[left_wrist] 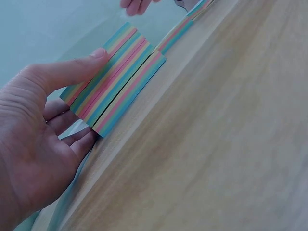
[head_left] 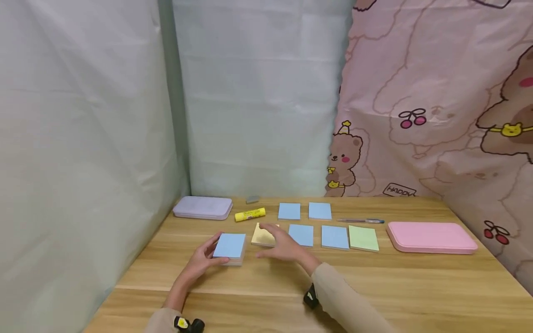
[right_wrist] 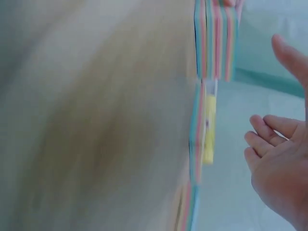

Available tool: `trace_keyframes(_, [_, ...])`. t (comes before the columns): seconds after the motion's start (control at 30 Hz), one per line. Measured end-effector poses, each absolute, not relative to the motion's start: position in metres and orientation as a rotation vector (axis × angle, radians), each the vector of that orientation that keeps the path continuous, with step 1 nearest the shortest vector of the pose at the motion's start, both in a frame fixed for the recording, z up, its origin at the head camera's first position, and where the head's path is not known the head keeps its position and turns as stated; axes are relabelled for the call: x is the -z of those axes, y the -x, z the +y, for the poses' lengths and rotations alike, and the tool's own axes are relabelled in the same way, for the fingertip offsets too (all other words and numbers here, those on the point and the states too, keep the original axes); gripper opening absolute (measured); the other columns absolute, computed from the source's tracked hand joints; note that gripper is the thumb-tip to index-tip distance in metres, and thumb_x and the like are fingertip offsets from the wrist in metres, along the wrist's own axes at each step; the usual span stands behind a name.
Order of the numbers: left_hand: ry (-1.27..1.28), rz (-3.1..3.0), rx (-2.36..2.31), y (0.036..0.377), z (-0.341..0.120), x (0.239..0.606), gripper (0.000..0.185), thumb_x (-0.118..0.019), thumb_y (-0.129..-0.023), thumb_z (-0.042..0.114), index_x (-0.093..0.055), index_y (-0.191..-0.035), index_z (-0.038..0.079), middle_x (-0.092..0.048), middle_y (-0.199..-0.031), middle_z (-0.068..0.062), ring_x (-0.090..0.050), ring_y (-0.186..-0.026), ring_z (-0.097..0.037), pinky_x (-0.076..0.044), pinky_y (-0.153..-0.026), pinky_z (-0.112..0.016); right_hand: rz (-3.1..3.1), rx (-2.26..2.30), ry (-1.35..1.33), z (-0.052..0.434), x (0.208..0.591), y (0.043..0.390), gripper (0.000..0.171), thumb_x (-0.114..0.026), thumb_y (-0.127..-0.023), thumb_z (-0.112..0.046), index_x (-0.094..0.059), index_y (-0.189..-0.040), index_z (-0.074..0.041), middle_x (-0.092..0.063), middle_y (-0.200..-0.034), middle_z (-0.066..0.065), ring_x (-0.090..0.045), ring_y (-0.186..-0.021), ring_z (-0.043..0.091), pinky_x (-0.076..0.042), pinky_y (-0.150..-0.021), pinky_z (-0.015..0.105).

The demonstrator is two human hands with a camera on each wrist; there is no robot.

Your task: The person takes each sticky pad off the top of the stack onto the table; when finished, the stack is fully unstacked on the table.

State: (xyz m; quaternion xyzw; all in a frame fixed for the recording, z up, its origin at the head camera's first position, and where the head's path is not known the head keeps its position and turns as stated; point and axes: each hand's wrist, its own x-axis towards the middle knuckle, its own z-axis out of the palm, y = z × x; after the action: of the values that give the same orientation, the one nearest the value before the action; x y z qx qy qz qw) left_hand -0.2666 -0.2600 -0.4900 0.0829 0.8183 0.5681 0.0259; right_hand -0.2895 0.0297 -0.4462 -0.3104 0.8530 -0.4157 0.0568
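My left hand point(head_left: 199, 266) grips a stack of sticky note pads point(head_left: 230, 245) with a blue top, at the left of the table. In the left wrist view the thumb lies against the stack's striped side point(left_wrist: 113, 79), which shows several pads, and fingers reach behind it. Over a yellow sticky note pad point(head_left: 259, 237) hovers my right hand point(head_left: 285, 247), partly covering it, with thumb and fingers spread and nothing between them. Right of it lie a blue pad point(head_left: 304, 236), another blue pad point(head_left: 334, 238) and a green pad point(head_left: 363, 238).
Farther back are two blue pads point(head_left: 289, 211), a yellow glue stick point(head_left: 250, 214), a small grey item point(head_left: 252, 200) and a lilac case point(head_left: 202, 207). A pen point(head_left: 360, 221) and a pink case point(head_left: 432, 237) lie at right. Curtains point(head_left: 262, 101) stand behind the wooden table point(head_left: 416, 286).
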Motion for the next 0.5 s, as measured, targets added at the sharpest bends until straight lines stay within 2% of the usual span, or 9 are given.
trace_keyframes(0.1, [-0.276, 2.560, -1.735, 0.266, -0.263, 0.488, 0.089, -0.077, -0.082, 0.011, -0.025, -0.153, 0.001, -0.025, -0.160, -0.023, -0.029, -0.145, -0.040, -0.034, -0.106, -0.014, 2.581, 1.258, 0.936, 0.010, 0.449, 0.292, 0.087, -0.080, -0.080, -0.030, -0.034, -0.150, -0.004, -0.037, -0.156, 0.016, -0.032, -0.145, 0.036, -0.032, -0.116, 0.055])
trace_keyframes(0.3, [-0.310, 2.516, -1.771, 0.266, -0.262, 0.488, 0.089, -0.077, -0.082, 0.010, -0.024, -0.153, 0.000, -0.023, -0.160, -0.022, -0.029, -0.146, -0.040, -0.035, -0.103, -0.009, 2.580, 1.263, 0.919, -0.020, 0.460, 0.293, 0.096, -0.084, -0.076, -0.033, -0.032, -0.150, -0.001, -0.035, -0.157, 0.015, -0.033, -0.145, 0.033, -0.033, -0.117, 0.050])
trace_keyframes(0.5, [-0.286, 2.523, -1.734, 0.265, -0.261, 0.486, 0.090, -0.077, -0.083, 0.012, -0.023, -0.154, 0.002, -0.022, -0.161, -0.021, -0.028, -0.146, -0.039, -0.035, -0.114, -0.034, 2.577, 1.300, 0.886, -0.042, 0.465, 0.291, 0.100, -0.084, -0.075, -0.035, -0.030, -0.150, 0.003, -0.037, -0.155, 0.018, -0.039, -0.141, 0.030, -0.036, -0.116, 0.046])
